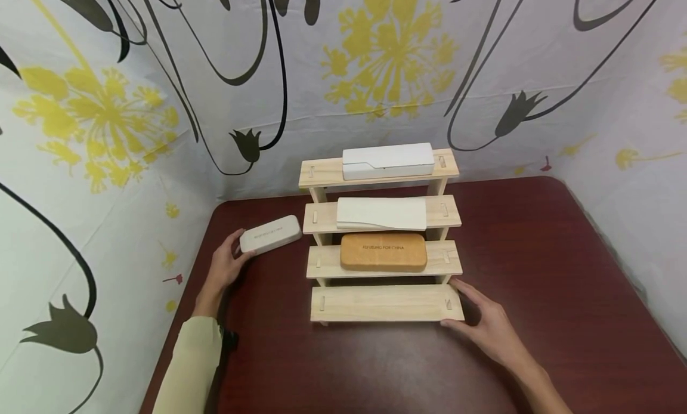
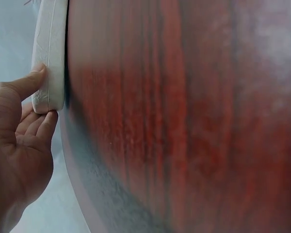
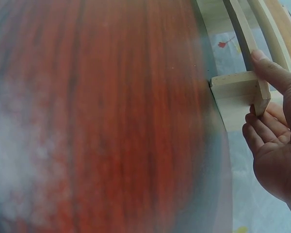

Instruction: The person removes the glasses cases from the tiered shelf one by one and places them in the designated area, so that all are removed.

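On the left of the table, my left hand [image 1: 225, 265] grips the near end of a white glasses case [image 1: 271, 235] with lettering on its lid. In the left wrist view the thumb lies on one side of the case [image 2: 49, 53] and the fingertips are at its end. My right hand [image 1: 491, 330] pinches the right end of the lowest step of a stepped wooden display rack [image 1: 386, 303]. The right wrist view has the thumb on one edge of that board [image 3: 242, 36] and the fingers curled at the other.
The rack's upper steps hold a tan glasses case [image 1: 383, 252], a cream folded case [image 1: 381, 213] and a white box-like case [image 1: 388, 161]. The dark red table [image 1: 537, 247] has patterned cloth [image 1: 300, 104] behind it and at both sides.
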The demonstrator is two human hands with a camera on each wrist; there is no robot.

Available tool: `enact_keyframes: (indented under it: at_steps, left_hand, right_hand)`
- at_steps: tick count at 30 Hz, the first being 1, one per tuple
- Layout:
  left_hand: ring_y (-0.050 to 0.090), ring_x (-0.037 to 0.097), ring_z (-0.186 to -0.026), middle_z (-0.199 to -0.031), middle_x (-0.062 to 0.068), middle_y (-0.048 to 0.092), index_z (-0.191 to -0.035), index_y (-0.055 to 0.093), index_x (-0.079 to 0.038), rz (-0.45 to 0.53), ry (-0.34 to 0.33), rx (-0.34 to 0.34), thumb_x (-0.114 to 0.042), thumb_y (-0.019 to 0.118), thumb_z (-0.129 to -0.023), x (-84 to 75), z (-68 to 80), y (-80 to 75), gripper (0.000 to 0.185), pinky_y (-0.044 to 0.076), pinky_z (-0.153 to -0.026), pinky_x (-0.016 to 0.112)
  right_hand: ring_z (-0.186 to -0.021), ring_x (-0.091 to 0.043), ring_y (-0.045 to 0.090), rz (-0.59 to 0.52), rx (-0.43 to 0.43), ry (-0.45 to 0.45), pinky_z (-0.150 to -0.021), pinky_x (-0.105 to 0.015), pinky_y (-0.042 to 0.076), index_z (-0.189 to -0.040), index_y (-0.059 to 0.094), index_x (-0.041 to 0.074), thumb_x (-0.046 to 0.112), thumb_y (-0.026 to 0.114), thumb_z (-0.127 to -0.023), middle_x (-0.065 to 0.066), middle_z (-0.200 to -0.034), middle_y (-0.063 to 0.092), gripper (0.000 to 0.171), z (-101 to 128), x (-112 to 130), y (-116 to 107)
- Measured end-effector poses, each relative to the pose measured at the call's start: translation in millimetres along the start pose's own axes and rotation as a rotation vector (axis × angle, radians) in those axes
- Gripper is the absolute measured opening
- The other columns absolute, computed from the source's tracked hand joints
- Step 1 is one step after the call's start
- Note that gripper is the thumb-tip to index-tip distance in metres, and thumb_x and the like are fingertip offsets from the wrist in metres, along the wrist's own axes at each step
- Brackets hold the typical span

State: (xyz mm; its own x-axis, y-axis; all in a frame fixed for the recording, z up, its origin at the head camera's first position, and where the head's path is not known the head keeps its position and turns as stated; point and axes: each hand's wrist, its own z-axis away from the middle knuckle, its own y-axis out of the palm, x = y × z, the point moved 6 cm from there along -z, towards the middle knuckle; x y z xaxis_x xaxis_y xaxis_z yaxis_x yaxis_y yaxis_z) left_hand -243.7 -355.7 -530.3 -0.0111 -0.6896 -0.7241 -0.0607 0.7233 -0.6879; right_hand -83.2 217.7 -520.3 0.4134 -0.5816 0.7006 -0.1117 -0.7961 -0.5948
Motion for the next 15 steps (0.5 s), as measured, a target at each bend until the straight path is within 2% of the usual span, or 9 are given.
enact_keyframes:
  at_steps: [5,15]
  left_hand:
    - [0.034,0.041,-0.154,-0.165,0.026,0.038,-0.160,0.037,0.006,0.012,-0.004,0.013,-0.002,0.077,-0.098,1.5,-5.1,-0.2,0.075,0.039,-0.120,0.049]
    - [0.035,0.044,-0.153,-0.164,0.029,0.037,-0.160,0.035,0.008,0.003,0.009,0.025,-0.002,0.075,-0.099,4.4,-16.6,-2.4,0.073,0.039,-0.121,0.052]
  right_hand:
    - [-0.136,0.011,0.043,-0.003,0.001,-0.004,-0.109,-0.003,0.032,-0.145,0.063,0.003,0.006,0.101,-0.066,-0.020,-0.139,0.067,0.088,0,0,0]
    - [-0.136,0.012,0.043,-0.004,0.006,-0.005,-0.109,-0.003,0.032,-0.145,0.063,0.003,0.006,0.101,-0.066,-0.020,-0.138,0.067,0.087,0,1,0]
